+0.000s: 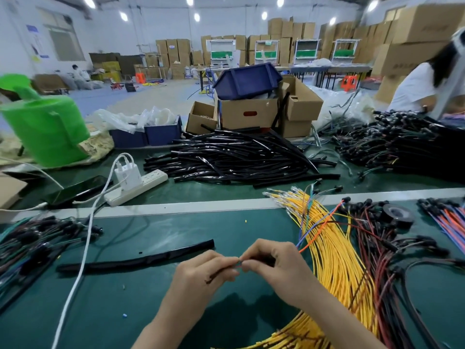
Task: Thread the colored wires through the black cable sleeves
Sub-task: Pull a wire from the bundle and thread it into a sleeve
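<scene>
Threading looks barely begun. Near the centre, the left hand (pixel 206 275) and right hand (pixel 274 270) both pinch a thin bunch of colored wires (pixel 239 262) between curled fingertips. One matte black sleeve (pixel 136 260) lies flat and limp on the green tabletop (pixel 226 222) just left of them, apparently unfilled. A glossy heap of sleeves (pixel 239 157) sits far behind, and smooth yellow wires (pixel 334 260) fan out to the right. Whether a sleeve is already in hand I cannot tell.

Single sleeve (pixel 136 259) left of hands, sleeve pile (pixel 239 157) behind, wires (pixel 334 248) right
</scene>
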Tool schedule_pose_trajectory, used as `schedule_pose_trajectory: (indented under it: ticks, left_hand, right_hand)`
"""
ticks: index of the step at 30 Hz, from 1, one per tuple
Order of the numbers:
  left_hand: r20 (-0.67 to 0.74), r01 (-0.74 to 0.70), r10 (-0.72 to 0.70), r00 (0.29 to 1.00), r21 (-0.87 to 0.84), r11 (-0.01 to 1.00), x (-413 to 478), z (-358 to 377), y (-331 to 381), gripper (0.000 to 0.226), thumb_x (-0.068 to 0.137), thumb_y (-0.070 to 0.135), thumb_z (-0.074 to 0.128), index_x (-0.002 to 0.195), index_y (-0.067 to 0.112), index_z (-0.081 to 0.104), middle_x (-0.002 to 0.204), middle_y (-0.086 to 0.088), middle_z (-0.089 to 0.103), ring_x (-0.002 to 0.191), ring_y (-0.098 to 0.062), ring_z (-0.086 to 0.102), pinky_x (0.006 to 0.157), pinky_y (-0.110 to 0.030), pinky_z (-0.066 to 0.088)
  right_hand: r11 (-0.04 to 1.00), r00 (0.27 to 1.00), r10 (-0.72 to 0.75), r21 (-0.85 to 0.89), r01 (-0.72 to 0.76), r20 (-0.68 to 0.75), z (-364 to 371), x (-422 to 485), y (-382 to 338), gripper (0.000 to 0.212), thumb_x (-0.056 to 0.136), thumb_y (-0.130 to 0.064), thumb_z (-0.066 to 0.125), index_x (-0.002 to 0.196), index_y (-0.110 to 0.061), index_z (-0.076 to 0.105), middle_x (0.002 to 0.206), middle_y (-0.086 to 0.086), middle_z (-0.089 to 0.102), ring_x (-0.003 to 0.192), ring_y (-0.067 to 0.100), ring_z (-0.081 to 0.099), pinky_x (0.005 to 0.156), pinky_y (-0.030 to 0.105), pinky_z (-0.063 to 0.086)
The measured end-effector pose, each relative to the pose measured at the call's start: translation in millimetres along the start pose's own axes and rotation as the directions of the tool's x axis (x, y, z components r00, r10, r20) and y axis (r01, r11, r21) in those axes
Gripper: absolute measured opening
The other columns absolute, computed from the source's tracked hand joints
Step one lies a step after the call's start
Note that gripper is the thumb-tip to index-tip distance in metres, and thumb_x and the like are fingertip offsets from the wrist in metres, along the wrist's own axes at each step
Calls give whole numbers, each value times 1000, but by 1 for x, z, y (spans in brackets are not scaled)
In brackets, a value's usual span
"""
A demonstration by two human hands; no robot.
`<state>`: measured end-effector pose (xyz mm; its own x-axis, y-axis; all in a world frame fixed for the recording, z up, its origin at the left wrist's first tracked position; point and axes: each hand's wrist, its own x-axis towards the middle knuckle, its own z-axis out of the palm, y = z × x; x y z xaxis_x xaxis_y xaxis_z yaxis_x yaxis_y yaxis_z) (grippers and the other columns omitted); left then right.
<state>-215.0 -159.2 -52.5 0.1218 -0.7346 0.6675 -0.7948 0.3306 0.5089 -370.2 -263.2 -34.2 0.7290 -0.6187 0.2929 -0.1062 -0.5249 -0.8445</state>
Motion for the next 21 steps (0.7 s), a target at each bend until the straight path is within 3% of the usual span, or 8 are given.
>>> schedule_pose_trajectory:
  ticks: [3,6,9,13,15,17,19,21]
  left_hand:
    - [26,-62,61,998,53,997,1,0,-1,13,76,11,72,88,9,76,70,5,66,61,1,60,61,-12,49]
    - [48,-37,33,998,77,996,1,-1,-2,11,77,6,73,87,10,75,68,3,66,59,0,60,61,-14,49]
    - [119,-3,-5,993,66,998,0,-1,-3,10,79,9,70,88,10,75,69,2,66,61,-1,60,62,-14,47]
    - [129,39,-54,990,114,993,8,-17,-18,25,82,15,71,107,11,71,87,2,69,77,-3,62,75,-21,49]
    - [144,143,-192,971,294,945,15,-26,-35,47,87,25,67,132,18,54,112,3,62,100,-8,58,89,-23,44]
    - [267,200,-402,876,557,806,22,-27,-45,57,93,37,55,145,23,35,129,4,48,116,-17,46,98,-27,36]
    - [318,125,-435,842,670,732,24,-23,-50,42,98,37,45,136,19,44,126,2,48,115,-20,45,96,-30,36]
    - [296,82,-394,870,701,708,24,-19,-46,26,100,32,39,120,18,49,116,3,52,107,-19,49,84,-31,42]
  right_hand:
    - [1000,1000,-7,-27,7,7,0,-1,-1,6,83,-11,72,83,-17,72,72,-7,70,69,3,64,67,16,48]
    - [992,998,-54,-113,58,38,4,-2,0,5,83,-14,72,83,-15,67,70,-13,64,67,-1,58,64,11,42]
    - [964,990,-118,-233,132,71,5,-2,3,14,83,-15,72,77,-17,60,67,-16,57,62,1,52,59,15,40]
    - [958,993,-117,-263,117,14,9,1,8,12,80,-13,74,75,-11,63,71,-6,67,65,8,59,62,27,46]
    - [967,996,-83,-244,74,-27,7,0,9,13,80,-11,75,73,-13,64,75,-7,69,69,6,62,64,26,49]
    - [976,996,-57,-216,41,-65,4,0,10,15,79,-11,75,73,-16,64,77,-9,70,71,3,63,65,22,49]
    - [981,994,-58,-191,39,-95,4,-1,8,16,80,-11,75,73,-19,63,75,-12,68,68,-1,61,61,12,43]
    - [985,993,-59,-169,41,-99,6,-2,4,18,82,-12,73,73,-21,61,73,-13,66,67,-2,58,59,9,40]
